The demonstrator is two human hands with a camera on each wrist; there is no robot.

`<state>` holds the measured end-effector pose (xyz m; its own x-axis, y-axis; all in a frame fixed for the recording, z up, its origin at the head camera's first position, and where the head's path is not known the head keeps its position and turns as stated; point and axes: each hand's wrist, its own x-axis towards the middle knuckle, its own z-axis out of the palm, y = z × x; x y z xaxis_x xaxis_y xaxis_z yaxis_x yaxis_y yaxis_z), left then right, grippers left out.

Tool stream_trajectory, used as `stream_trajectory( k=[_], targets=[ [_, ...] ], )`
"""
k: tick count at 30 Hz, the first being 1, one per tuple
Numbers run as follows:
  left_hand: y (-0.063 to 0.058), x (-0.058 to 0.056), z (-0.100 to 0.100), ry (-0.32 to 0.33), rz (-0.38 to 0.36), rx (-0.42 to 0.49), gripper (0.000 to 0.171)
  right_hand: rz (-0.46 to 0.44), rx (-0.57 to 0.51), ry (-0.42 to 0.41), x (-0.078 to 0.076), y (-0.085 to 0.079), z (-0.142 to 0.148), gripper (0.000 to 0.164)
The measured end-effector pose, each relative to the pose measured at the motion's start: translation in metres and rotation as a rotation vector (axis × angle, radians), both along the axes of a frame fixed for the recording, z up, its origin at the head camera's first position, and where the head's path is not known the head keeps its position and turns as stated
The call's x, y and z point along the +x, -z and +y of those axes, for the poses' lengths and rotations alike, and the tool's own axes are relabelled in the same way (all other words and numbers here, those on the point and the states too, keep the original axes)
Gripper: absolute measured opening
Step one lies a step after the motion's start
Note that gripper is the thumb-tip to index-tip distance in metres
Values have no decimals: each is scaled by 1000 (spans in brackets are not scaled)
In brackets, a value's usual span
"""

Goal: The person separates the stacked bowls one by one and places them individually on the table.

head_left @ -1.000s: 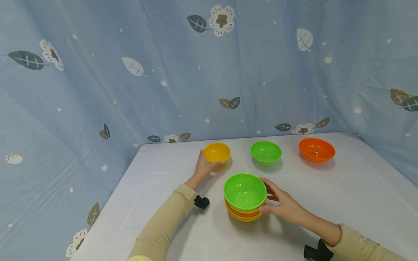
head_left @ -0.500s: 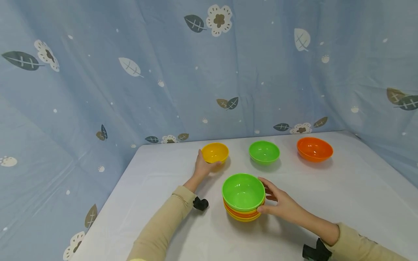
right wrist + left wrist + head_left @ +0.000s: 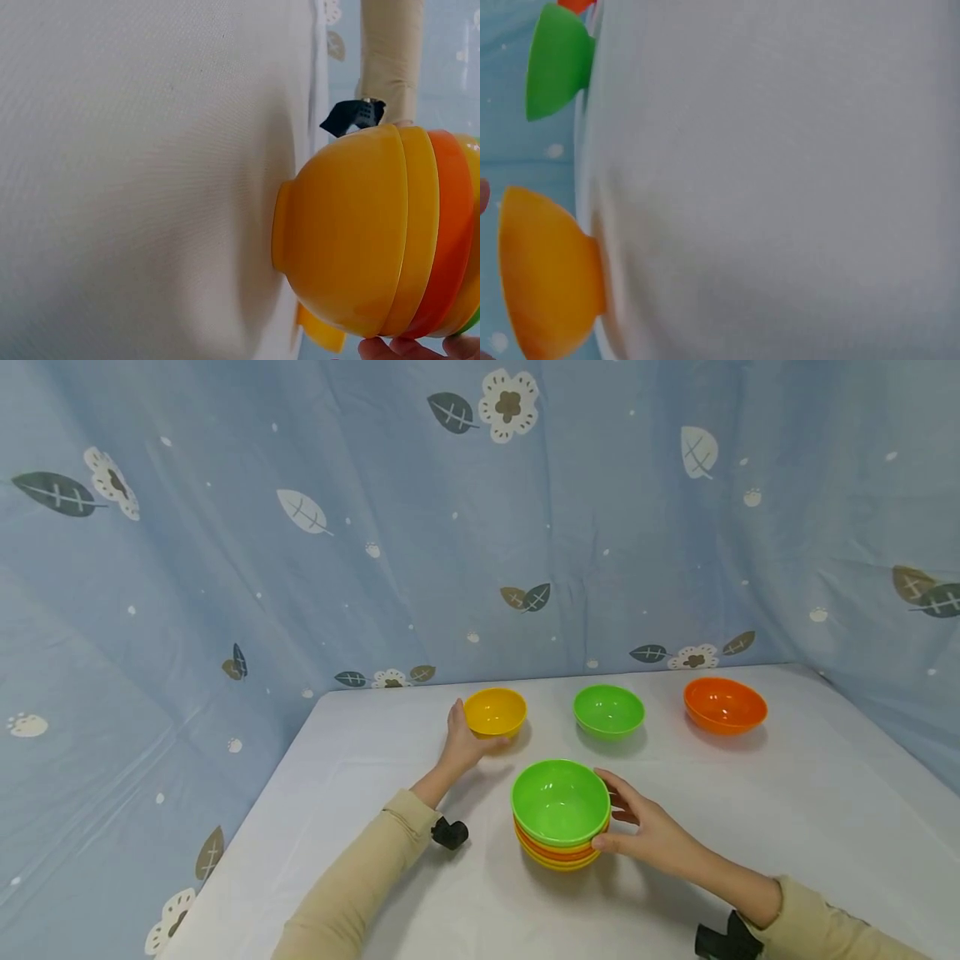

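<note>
A small yellow bowl (image 3: 495,712) stands at the back left of the white table. Around its near left side my left hand (image 3: 467,745) spreads its thumb and fingers. The left wrist view shows fingertips (image 3: 483,195) at the left edge, a small gap away from the yellow bowl (image 3: 551,277). Nearer the front is a stack of nested bowls (image 3: 561,814), green on top with orange and yellow ones below. My right hand (image 3: 647,828) holds the stack's right side, thumb in front and fingers behind. In the right wrist view, fingertips (image 3: 375,349) touch the stacked bowls (image 3: 352,232).
A green bowl (image 3: 608,712) and an orange bowl (image 3: 724,706) stand in the back row, right of the yellow one. Behind the white-covered table (image 3: 360,752) hangs a blue patterned curtain (image 3: 420,543). Black wrist cameras (image 3: 450,833) sit near the cuffs.
My left hand and forearm have shifted slightly left, its fingers drawing a little away from the yellow bowl. The right hand stays at the stack, and the bowls hold their places.
</note>
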<state>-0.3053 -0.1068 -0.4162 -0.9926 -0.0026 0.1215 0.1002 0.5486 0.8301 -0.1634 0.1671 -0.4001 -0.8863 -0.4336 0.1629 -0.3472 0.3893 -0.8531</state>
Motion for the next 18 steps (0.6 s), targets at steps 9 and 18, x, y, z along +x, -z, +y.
stream_trajectory(
  k=[9,18],
  targets=[
    [-14,20,-1,92,108,-48,109,3,-2,0,0,0,0,84],
    [-21,44,-6,154,117,-28,104,4,-7,4,-1,1,-1,84]
  ],
)
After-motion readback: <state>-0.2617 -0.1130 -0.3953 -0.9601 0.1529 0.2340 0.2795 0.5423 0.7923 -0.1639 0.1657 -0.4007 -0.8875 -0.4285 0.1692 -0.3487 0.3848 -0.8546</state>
